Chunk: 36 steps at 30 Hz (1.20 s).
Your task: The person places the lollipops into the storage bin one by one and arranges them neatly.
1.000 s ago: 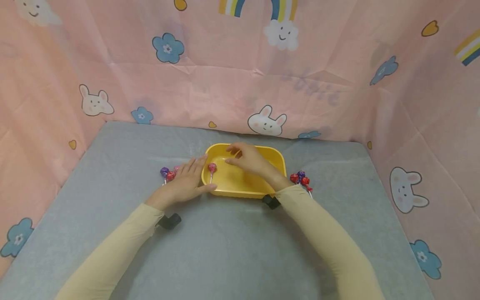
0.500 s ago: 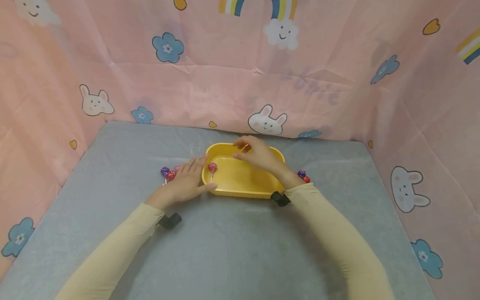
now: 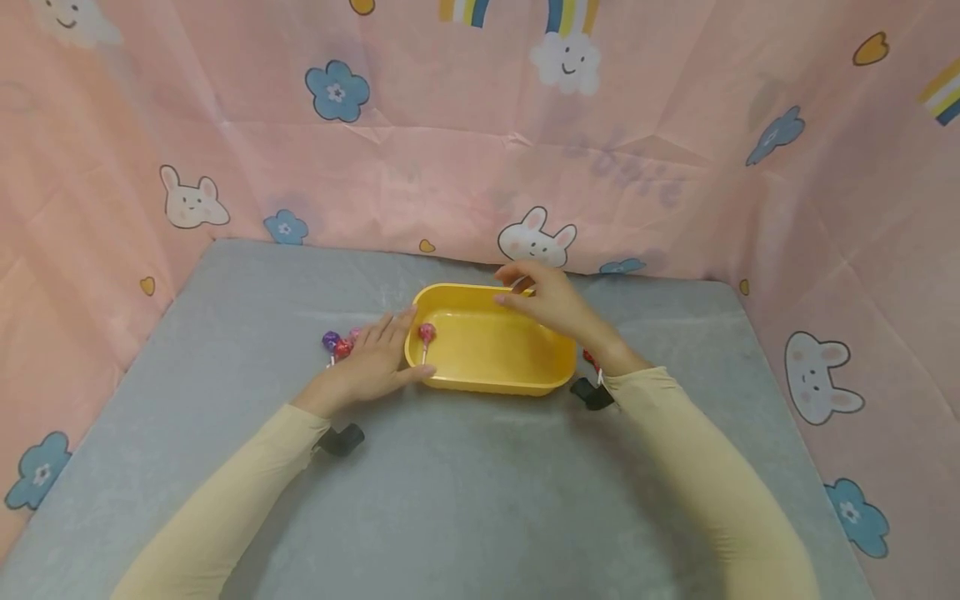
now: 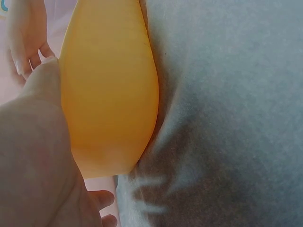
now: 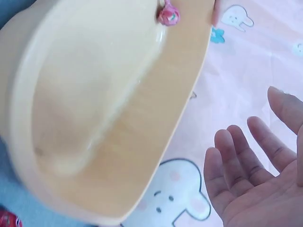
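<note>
A yellow plastic basin [image 3: 487, 387] sits on the grey cloth, with one pink-wrapped lollipop [image 3: 427, 332] lying inside near its left end. My left hand [image 3: 371, 362] rests along the basin's left end, fingers straight and thumb over the near rim. Above the basin's far right part hovers my right hand [image 3: 551, 300], fingers loosely bent and holding nothing. In the right wrist view the right hand [image 5: 258, 175] shows an empty palm beside the basin wall [image 5: 180, 85], and the pink lollipop [image 5: 169, 15] appears at the top.
Purple [image 3: 331, 340] and red [image 3: 342, 348] lollipops lie left of the basin, partly behind the left hand. To the right, a red lollipop [image 3: 591, 359] shows beside the right wrist. A pink printed curtain [image 3: 420, 167] rises behind the grey table [image 3: 450, 500].
My right hand has moved right, from over the basin's middle toward its far right side, its forearm now covering most of the right-hand lollipops. The left hand stays in place.
</note>
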### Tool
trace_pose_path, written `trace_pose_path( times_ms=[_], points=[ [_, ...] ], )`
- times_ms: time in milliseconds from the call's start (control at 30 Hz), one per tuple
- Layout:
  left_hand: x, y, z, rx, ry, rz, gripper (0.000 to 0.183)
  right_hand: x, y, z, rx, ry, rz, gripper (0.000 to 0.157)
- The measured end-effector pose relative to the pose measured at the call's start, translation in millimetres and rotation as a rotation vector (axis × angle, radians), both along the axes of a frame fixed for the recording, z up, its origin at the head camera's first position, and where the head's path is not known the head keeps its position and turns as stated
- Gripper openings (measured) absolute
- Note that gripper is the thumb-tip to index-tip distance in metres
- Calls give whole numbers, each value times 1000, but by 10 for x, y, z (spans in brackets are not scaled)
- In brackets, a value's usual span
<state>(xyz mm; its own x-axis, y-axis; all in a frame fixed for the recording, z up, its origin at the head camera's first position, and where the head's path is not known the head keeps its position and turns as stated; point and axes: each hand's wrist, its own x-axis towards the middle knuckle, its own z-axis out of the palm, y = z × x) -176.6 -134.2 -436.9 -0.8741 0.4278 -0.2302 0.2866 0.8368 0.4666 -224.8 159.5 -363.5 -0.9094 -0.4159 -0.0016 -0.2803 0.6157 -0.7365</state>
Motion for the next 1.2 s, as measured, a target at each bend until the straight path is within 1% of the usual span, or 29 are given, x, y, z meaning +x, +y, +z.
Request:
trace_pose_path(
  times_ms=[167,433,600,700,833,1000,1200],
  points=[
    [0,3,15,-3,-3,-4,107,17,123,51,11,-25,-43,43],
    [-14,-2,-19,-14,-8,0,108,41,336,83,9,-28,-91,42],
    [2,3,21,-7,-5,-4,107,64,463,93,17,-19,-108,43],
    [8,13,38,-9,-7,-3,106,79,544,88,18,-26,-136,43],
    [8,19,28,-8,-7,-5,106,92,650,60,28,-36,-173,43],
    [-1,14,-2,1,-6,-2,107,107,756,31,29,-37,-185,44],
    [11,23,36,-9,-1,-6,105,147,866,23,22,-53,-202,48]
  ],
)
